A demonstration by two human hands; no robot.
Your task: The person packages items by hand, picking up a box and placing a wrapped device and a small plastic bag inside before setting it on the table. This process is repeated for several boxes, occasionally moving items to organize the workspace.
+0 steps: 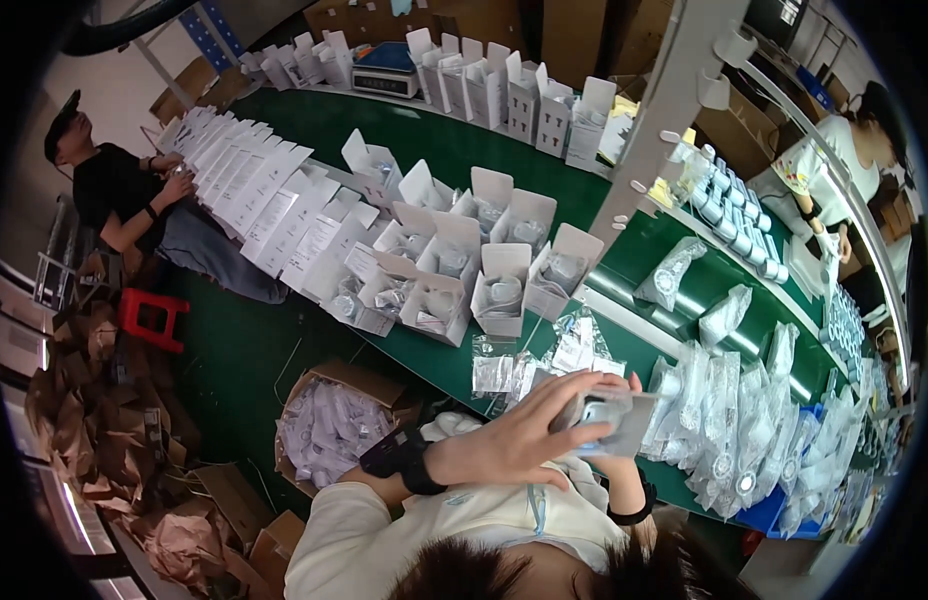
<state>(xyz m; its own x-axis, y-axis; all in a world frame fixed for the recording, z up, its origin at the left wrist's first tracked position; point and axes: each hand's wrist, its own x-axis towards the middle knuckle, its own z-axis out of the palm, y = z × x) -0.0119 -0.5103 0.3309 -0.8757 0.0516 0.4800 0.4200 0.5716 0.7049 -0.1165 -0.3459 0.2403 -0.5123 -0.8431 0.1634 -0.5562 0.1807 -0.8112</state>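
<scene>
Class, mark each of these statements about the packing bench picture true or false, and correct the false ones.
1. Both hands, left hand and right hand, hold a clear plastic packet. True.
2. The table is red. False: it is green.
3. The white boxes stand open. True.
4. The cardboard carton on the floor sits on the table. False: it stands on the floor beside it.

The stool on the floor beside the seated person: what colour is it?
Red; the stool shows in the head view, at left.
</scene>
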